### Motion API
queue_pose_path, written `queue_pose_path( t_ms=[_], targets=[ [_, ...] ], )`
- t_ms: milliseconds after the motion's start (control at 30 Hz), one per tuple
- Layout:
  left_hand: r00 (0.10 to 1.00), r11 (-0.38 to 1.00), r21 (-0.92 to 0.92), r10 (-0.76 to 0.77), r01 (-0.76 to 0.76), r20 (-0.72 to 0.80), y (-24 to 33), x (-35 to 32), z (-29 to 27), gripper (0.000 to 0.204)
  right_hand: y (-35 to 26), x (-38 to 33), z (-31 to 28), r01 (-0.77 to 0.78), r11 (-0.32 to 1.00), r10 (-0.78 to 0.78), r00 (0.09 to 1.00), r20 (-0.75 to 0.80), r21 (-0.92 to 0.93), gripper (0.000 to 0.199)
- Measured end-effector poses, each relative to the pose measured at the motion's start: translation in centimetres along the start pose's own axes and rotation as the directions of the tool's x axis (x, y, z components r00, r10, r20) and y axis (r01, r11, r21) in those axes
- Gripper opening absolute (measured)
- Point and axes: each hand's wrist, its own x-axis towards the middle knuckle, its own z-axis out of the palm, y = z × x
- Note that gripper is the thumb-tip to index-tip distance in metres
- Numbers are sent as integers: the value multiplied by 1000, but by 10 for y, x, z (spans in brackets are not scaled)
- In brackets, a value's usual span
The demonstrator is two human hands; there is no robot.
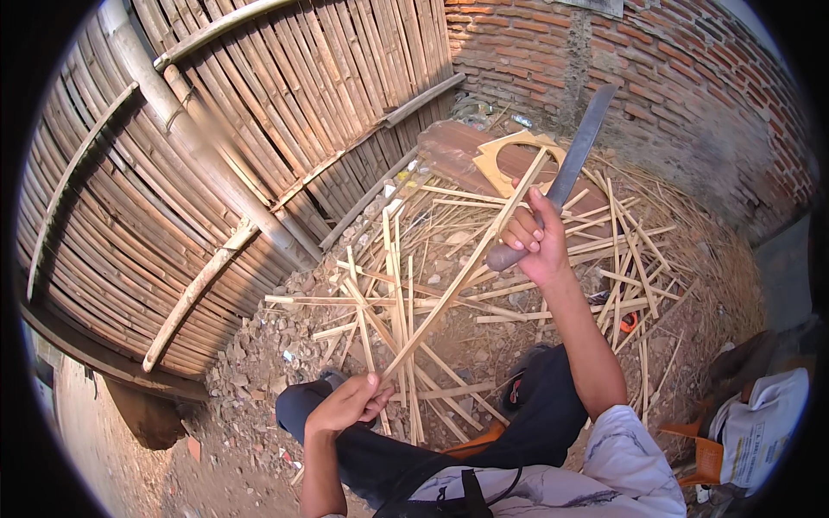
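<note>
A long, pale split-bamboo strip [445, 300] runs slantwise in front of me, from low left to upper right. My left hand [350, 402] is closed around its lower end, above my left knee. My right hand [537, 242] grips the dark handle of a machete [585, 142], whose long blade points up and away to the right. The strip's upper part passes just left of my right fingers, beside the blade; whether those fingers touch it I cannot tell. Many similar bamboo strips [395, 289] lie crisscrossed on the ground beyond my knees.
A bamboo-slat fence [328, 95] stands at left, a brick wall [527, 56] at the back. A pale board with a round hole [490, 164] lies on a brown panel [447, 142]. An orange ring-shaped thing [629, 322] and a white sack [764, 427] are at right.
</note>
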Motion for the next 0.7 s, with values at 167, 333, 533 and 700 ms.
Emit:
queue_pose_path(
  t_ms=[167, 333, 533, 700],
  targets=[
    [910, 958, 282, 160, -50, -382, 21, -21, 20, 52, -6, 2, -14, 0, 800, -170, 959, -227, -600, 41],
    [794, 833, 546, 273, 86, -543, 38, -9, 39, 45, 22, -11, -18, 63, 593, -91, 996, 11, -802, 52],
    [745, 776, 608, 304, 167, -593, 31, 13, 49, 41, 77, -38, 6, 337, 63, 51, 939, 340, -939, 59],
    [743, 749, 640, 328, 172, -584, 31, 22, 52, 41, 107, -56, 1, 515, -145, 135, 856, 499, -845, 60]
  ],
)
